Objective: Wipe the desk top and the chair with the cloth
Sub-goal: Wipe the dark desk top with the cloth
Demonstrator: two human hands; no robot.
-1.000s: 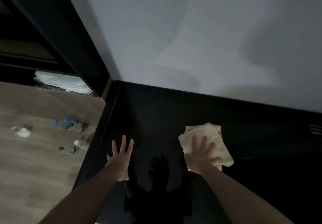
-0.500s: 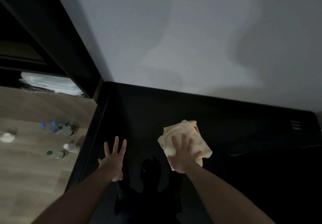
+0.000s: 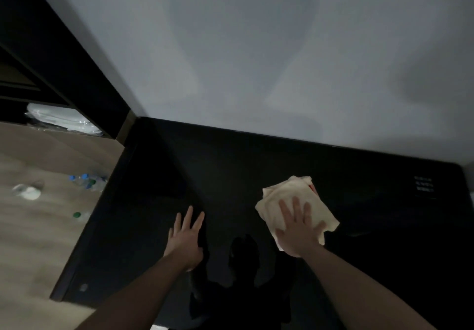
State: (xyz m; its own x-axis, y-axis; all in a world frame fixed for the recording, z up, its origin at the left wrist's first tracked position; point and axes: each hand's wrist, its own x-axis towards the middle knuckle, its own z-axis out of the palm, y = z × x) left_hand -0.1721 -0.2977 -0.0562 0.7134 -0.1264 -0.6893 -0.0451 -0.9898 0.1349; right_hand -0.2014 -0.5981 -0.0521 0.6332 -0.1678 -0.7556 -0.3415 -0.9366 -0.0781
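A glossy black desk top [image 3: 230,170] runs along a pale wall. A folded cream cloth [image 3: 289,196] with a bit of red at one edge lies flat on it, right of the middle. My right hand [image 3: 298,229] presses on the cloth's near half with straight, spread fingers. My left hand [image 3: 186,237] rests flat on the bare desk to the left of the cloth, fingers spread, holding nothing. No chair is in view.
The desk's left edge [image 3: 89,232] drops to a wooden floor with several plastic bottles [image 3: 86,180] and a small white object [image 3: 28,192]. A dark shelf unit [image 3: 59,73] holding white bags stands at the left. White markings [image 3: 423,184] sit at the desk's far right.
My right hand slid the cloth to the left over the desk, then back to the right. My left hand stayed flat at about the same place.
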